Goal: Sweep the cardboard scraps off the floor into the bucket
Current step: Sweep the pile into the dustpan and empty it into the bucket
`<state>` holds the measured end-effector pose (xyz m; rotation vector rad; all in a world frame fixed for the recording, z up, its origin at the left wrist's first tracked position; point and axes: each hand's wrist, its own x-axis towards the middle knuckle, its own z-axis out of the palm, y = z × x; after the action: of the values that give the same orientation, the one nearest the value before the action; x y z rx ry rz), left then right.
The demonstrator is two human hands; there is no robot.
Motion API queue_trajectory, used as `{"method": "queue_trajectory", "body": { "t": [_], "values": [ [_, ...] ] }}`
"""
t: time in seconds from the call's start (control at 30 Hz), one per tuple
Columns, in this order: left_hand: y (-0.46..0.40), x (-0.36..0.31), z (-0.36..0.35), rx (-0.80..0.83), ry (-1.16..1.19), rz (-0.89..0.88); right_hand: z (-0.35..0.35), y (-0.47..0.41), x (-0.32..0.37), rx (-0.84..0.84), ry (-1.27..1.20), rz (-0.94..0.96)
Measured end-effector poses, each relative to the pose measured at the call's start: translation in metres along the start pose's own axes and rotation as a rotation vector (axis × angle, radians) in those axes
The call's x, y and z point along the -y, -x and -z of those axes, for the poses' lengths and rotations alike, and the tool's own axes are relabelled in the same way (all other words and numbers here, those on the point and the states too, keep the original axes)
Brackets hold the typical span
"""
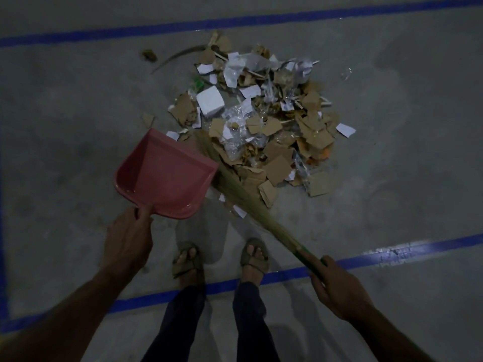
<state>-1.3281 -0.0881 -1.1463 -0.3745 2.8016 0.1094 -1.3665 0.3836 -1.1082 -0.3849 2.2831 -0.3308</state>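
Note:
A pile of cardboard scraps, mixed with white paper and clear plastic, lies on the grey floor ahead of me. My left hand grips the handle of a pink dustpan, which sits at the pile's near left edge and holds nothing. My right hand grips the green handle of a straw broom. The broom's bristles run up and left, between the dustpan's mouth and the pile. No bucket is in view.
My two feet in sandals stand just behind the dustpan and broom. Blue tape lines cross the floor beyond the pile and under my feet. A few stray scraps lie to the pile's far left.

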Motion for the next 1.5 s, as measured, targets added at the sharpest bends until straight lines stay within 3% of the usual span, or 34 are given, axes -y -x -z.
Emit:
{"method": "queue_trajectory", "body": {
  "t": [0.27, 0.5, 0.83, 1.07, 1.37, 1.5],
  "values": [
    [0.000, 0.011, -0.013, 0.004, -0.040, -0.002, -0.008, 0.020, -0.010, -0.123, -0.113, -0.078],
    [0.004, 0.016, -0.059, 0.109, -0.064, -0.116, -0.012, -0.014, -0.006, -0.218, 0.013, -0.226],
    [-0.038, 0.006, -0.161, 0.232, -0.088, -0.092, -0.009, -0.083, -0.057, -0.320, 0.181, -0.299],
    [-0.095, -0.017, -0.200, 0.190, 0.007, -0.264, -0.004, -0.140, -0.118, -0.128, 0.431, -0.212],
    [-0.121, -0.054, -0.220, 0.167, 0.118, -0.409, -0.021, -0.138, -0.116, -0.037, 0.333, -0.047],
    [-0.113, -0.086, -0.220, 0.255, 0.286, -0.139, -0.050, -0.123, -0.091, 0.004, 0.241, -0.036]
  ]
}}
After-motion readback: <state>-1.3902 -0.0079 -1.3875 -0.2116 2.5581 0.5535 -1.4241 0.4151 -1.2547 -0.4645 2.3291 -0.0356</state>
